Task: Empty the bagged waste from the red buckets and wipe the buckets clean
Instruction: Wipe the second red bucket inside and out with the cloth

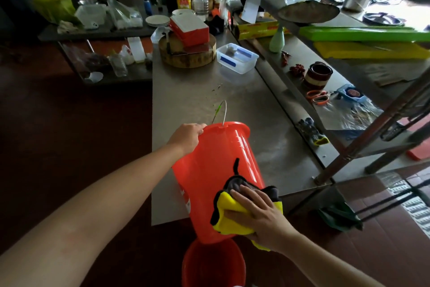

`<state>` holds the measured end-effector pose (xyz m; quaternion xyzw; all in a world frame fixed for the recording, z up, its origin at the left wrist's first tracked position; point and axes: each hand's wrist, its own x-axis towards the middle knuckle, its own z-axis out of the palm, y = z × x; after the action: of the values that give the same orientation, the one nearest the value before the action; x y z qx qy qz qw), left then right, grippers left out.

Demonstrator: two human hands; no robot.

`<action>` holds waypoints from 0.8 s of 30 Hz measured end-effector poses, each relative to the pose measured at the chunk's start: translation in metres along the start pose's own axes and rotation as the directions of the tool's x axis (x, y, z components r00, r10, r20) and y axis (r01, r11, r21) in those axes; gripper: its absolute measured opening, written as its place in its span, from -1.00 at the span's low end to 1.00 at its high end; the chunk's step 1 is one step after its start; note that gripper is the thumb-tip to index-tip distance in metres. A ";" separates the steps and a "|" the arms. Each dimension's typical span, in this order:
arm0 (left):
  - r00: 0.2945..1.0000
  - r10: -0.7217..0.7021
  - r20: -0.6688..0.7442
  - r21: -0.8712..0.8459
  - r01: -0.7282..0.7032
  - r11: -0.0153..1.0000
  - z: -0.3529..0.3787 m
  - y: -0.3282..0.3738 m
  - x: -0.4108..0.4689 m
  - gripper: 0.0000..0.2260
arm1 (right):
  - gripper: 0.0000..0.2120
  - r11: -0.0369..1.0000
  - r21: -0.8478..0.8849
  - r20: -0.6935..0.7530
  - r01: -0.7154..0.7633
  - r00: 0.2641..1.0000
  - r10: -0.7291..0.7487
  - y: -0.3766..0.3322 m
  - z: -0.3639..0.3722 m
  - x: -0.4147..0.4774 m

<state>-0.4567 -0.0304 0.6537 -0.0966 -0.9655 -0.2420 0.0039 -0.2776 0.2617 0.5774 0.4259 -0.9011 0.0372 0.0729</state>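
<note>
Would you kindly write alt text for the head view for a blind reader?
A person's left hand grips the rim of a tilted red bucket while the right hand presses a yellow and grey cloth against its side, beside a steel table. A second red bucket sits below.

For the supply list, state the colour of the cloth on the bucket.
The cloth is yellow with a dark grey side; head view shows it.

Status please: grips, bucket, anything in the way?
Left grip holds tilted red bucket by rim. Right grip presses yellow cloth on its side. Second bucket below, not obstructing.
</note>
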 end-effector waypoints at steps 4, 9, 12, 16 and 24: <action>1.000 -0.016 0.022 -0.013 0.016 1.000 0.000 -0.003 0.002 -0.62 | -0.26 0.985 -0.029 0.113 0.168 0.980 -0.164 0.028 -0.016 0.045; 0.997 -0.048 0.056 -0.042 0.051 0.998 -0.003 -0.006 0.006 -0.62 | -0.37 0.985 0.078 0.104 0.154 0.981 -0.162 0.063 -0.032 0.118; 0.995 -0.062 0.074 -0.047 0.066 0.997 -0.009 -0.014 0.009 -0.66 | -0.40 0.988 0.092 0.126 0.126 0.982 -0.137 0.078 -0.034 0.155; 0.992 -0.065 0.112 -0.049 0.070 0.996 -0.015 -0.025 0.009 -0.62 | -0.38 0.991 0.122 0.113 0.051 0.991 -0.065 0.082 -0.031 0.177; 0.987 -0.079 0.137 -0.091 0.092 0.992 -0.014 -0.042 0.006 -0.66 | -0.35 0.969 0.105 0.065 0.222 0.971 -0.229 0.048 -0.011 0.095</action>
<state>-0.4713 -0.0722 0.6472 -0.0713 -0.9540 -0.2814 -0.0755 -0.3728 0.2212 0.6040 0.5296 -0.8461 0.0559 0.0212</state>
